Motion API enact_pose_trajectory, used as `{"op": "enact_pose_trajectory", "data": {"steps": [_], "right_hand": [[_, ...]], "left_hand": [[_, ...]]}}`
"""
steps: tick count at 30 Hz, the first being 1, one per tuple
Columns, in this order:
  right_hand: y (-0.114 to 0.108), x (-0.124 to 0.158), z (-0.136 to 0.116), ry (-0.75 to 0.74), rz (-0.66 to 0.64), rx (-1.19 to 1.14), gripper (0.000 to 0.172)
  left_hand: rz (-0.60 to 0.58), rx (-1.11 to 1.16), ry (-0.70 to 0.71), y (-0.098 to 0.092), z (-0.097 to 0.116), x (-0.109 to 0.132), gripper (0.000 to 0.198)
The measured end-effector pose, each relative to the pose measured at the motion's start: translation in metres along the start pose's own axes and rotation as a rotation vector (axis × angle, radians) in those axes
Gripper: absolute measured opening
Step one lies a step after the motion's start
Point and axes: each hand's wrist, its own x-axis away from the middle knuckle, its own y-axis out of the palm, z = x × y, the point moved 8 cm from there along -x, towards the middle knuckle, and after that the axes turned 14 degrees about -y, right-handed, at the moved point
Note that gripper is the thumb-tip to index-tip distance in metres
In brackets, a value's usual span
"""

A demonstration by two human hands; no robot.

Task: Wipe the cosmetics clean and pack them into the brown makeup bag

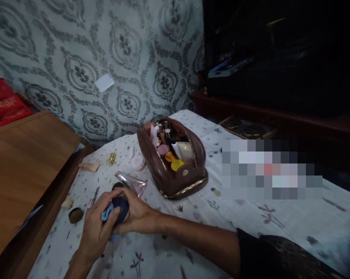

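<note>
In the head view, my right hand (137, 213) is wrapped around a dark round container (121, 208) from its right side. My left hand (95, 223) is closed on a crumpled blue cloth (106, 213), pressing it against the container. Just beyond my fingers lie a pinkish metallic tube (137, 185) and a dark round item (117, 186), partly covered by my hands. A brown cosmetic bag (181, 188) stands unzipped to the right, filled with several tubes, bottles and a yellow piece (177, 165).
Over the patterned bedsheet (160, 255) are a gold lipstick-like tube (112, 159), a pale round compact (138, 162), a beige tube (89, 167) and a dark round lid (75, 215). A wooden panel (32, 162) borders the left; a dark screen (279, 58) stands right.
</note>
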Motion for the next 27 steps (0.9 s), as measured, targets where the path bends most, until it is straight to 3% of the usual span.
{"op": "enact_pose_trajectory", "data": {"steps": [7,10,14,17,21,27], "right_hand": [[0.001,0.004,0.000,0.186,0.178,-0.326,0.068],[-0.003,0.005,0.000,0.191,0.297,-0.413,0.058],[-0.008,0.005,0.000,0.206,0.374,-0.462,0.042],[-0.006,0.005,0.002,0.249,0.329,-0.467,0.037],[0.005,0.007,0.008,0.299,0.196,-0.426,0.048],[0.008,0.006,0.006,0.251,0.149,-0.357,0.049]], "left_hand": [[0.178,0.438,-0.268,0.007,-0.024,-0.003,0.046],[0.178,0.501,-0.250,0.019,-0.023,0.001,0.042],[0.197,0.437,-0.111,0.026,-0.011,0.009,0.039],[0.253,0.309,0.011,0.021,0.004,0.011,0.042],[0.263,0.235,0.118,0.004,0.020,0.000,0.035],[0.142,0.416,0.086,-0.010,0.006,-0.017,0.046]]}}
